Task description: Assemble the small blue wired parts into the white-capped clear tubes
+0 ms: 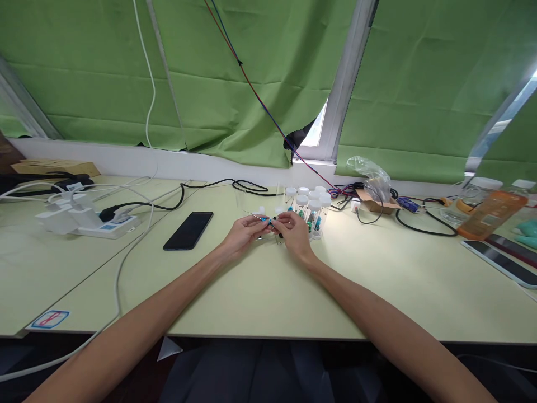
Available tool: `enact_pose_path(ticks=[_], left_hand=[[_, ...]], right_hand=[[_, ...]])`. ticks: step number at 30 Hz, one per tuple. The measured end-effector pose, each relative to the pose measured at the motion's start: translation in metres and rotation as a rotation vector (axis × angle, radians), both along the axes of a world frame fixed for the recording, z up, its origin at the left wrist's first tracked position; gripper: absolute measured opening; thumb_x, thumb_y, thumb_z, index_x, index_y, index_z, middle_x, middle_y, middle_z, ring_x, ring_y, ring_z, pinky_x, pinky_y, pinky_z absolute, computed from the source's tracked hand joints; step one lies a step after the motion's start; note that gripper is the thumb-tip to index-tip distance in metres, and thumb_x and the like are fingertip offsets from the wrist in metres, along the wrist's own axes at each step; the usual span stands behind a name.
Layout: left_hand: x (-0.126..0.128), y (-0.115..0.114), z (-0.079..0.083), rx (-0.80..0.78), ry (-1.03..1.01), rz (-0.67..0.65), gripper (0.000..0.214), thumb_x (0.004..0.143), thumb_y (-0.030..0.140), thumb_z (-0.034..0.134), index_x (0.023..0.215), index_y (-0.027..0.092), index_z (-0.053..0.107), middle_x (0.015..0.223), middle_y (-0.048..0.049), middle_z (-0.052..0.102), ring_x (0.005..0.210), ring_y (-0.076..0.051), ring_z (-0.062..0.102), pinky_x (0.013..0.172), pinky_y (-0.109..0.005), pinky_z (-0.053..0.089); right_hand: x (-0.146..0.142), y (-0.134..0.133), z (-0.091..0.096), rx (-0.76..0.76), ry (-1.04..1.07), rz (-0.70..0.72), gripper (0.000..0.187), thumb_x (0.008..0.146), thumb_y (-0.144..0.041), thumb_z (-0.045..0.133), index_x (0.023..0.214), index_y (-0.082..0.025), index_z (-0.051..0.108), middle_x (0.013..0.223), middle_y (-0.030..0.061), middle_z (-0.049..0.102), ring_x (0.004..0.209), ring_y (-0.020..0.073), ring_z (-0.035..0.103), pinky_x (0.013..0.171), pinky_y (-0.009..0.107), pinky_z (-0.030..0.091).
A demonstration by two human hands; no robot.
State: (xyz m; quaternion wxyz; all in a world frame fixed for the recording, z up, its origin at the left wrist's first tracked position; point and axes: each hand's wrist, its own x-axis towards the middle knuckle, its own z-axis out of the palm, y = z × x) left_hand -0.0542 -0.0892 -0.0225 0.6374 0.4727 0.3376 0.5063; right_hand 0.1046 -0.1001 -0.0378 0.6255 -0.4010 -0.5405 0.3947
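My left hand (pixel 240 237) and my right hand (pixel 296 234) meet at the middle of the table, fingertips pinched together. Between them is a small blue piece (pixel 264 219), too small to identify. A thin metallic rod (pixel 251 215) sticks out leftward from the left fingertips. Dark and shiny bits show just under the hands, partly hidden by the fingers. Right beside my right hand stand several clear vials with white caps (pixel 314 205), holding blue and green pieces. Behind the hands is a clear, hard-to-see container (pixel 280 193).
A black phone (pixel 188 230) lies left of my hands. Further left is a white power strip (pixel 109 226) with plugs and cables. At the right are a small cardboard box (pixel 377 205), a plastic bag (pixel 372 174), an orange bottle (pixel 491 215) and a white-edged phone (pixel 503 262).
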Motion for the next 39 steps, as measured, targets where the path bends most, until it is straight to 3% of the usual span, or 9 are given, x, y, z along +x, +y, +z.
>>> enact_pose_path(ticks=[15,22,28,34,39], left_hand=[[0.0020,-0.0017,0.0017,0.101,0.053,0.006,0.036,0.061,0.028,0.088,0.090,0.013,0.071,0.091,-0.0080,0.074,0.081,-0.019,0.070,0.092,-0.041,0.050],[0.0020,-0.0018,0.0021,0.069,0.039,0.052,0.036,0.060,0.026,0.088,0.090,0.013,0.072,0.088,-0.0081,0.073,0.080,-0.017,0.069,0.088,-0.035,0.051],[0.0005,-0.0010,0.0033,0.056,0.051,0.089,0.036,0.058,0.029,0.089,0.087,0.014,0.073,0.087,-0.0056,0.070,0.075,-0.013,0.063,0.076,-0.030,0.049],[0.0008,-0.0012,0.0041,0.054,0.081,0.091,0.036,0.059,0.030,0.088,0.088,0.015,0.074,0.068,-0.0002,0.059,0.056,-0.008,0.047,0.054,-0.025,0.038],[0.0022,0.0002,0.0030,0.030,0.013,0.095,0.031,0.065,0.037,0.084,0.081,0.013,0.073,0.073,-0.0025,0.057,0.057,-0.007,0.043,0.048,-0.022,0.036]], right_hand=[[0.0018,0.0020,-0.0017,0.008,-0.002,0.018,0.027,0.075,-0.044,0.070,0.079,-0.019,0.061,0.069,0.0004,0.067,0.059,0.0183,0.068,0.061,0.031,0.056],[0.0023,0.0016,-0.0013,0.005,0.009,0.083,0.025,0.074,-0.042,0.071,0.078,-0.018,0.066,0.073,0.0020,0.069,0.068,0.0189,0.070,0.071,0.033,0.057],[0.0010,0.0017,-0.0017,-0.018,0.007,0.100,0.028,0.066,-0.036,0.077,0.084,-0.018,0.067,0.085,0.0045,0.072,0.079,0.0198,0.070,0.079,0.034,0.056],[0.0002,0.0023,-0.0021,-0.030,0.038,0.111,0.025,0.069,-0.035,0.074,0.082,-0.017,0.066,0.081,0.0036,0.070,0.073,0.0205,0.072,0.075,0.034,0.056],[-0.0010,0.0027,-0.0023,-0.064,0.048,0.116,0.028,0.067,-0.038,0.075,0.081,-0.017,0.064,0.078,0.0031,0.070,0.068,0.0197,0.071,0.072,0.033,0.057]])
